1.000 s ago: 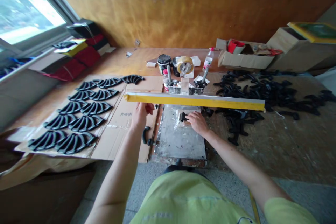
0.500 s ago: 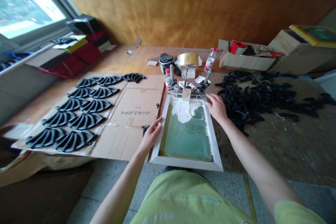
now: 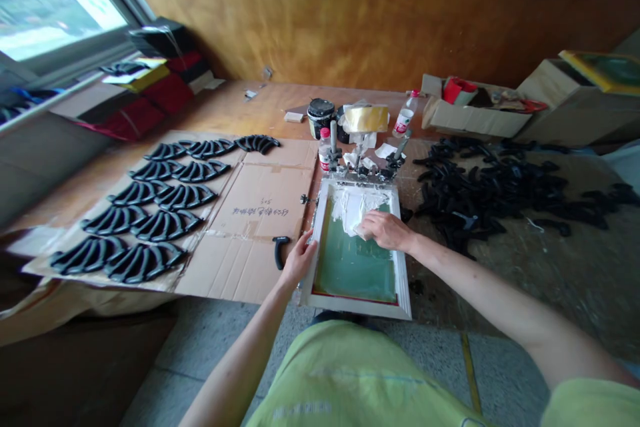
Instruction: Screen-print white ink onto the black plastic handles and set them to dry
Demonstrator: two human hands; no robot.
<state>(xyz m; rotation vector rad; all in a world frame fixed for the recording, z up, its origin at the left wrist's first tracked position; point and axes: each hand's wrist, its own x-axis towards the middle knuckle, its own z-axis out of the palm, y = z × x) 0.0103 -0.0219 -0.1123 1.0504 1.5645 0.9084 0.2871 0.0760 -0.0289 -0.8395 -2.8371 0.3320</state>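
Observation:
A silk-screen frame (image 3: pixel 320 307) with green mesh and a pale rim lies before me, hinged to a metal clamp (image 3: pixel 367 175). White paste (image 3: pixel 345 203) is smeared across the mesh's far end. My left hand (image 3: pixel 301 257) is closed on the frame's left rail. Above the paste, my right hand (image 3: pixel 385 230) is pinched, with its fingertips down at the mesh; what they hold blends with the white and I cannot make it out. Just left of the frame, one black curved handle (image 3: pixel 279 253) rests on a cardboard sheet (image 3: pixel 250 213).
Fanned rows of black handles (image 3: pixel 165 227) cover the cardboard's left side. A loose heap of them (image 3: pixel 480 180) lies at right. Behind the clamp stand a paint tub (image 3: pixel 320 117), a tape roll (image 3: pixel 367 119) and two bottles (image 3: pixel 325 147) (image 3: pixel 406 113). An open carton (image 3: pixel 475 120) sits far right.
My right hand has moved from the frame's far right corner onto the paste, and its fingers have closed. The frame's near end has shifted left and away, showing more of the single handle.

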